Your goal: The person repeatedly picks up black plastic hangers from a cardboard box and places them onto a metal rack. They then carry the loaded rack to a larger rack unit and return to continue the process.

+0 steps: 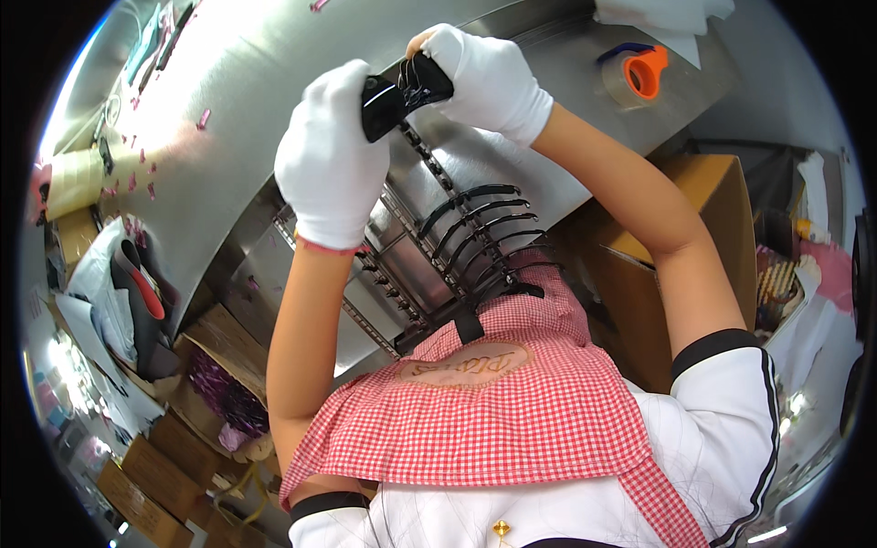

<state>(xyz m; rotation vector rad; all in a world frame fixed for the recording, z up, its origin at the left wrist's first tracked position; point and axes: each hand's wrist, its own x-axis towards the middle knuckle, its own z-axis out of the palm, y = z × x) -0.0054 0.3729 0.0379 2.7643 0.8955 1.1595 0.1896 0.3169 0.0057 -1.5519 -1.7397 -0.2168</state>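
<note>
My left hand (333, 160), in a white glove, is closed round a glossy black curved piece (382, 107). My right hand (489, 84), also gloved in white with a bare fingertip showing, grips another glossy black part (429, 82) with thin wire-like strands or glints on it. The two parts meet or nearly meet between the hands; whether they are one object I cannot tell. Below them, toward my body, a rack with chain-like rails (429, 160) carries several thin black curved bands (484, 219) in a row.
A tape dispenser with an orange frame (647, 73) lies on the metal table (247, 73) at the far right. Small pink pieces (203, 119) are scattered at left. Cardboard boxes stand at right (639, 301) and lower left (146, 493). Purple shiny material (224, 393) fills an open box.
</note>
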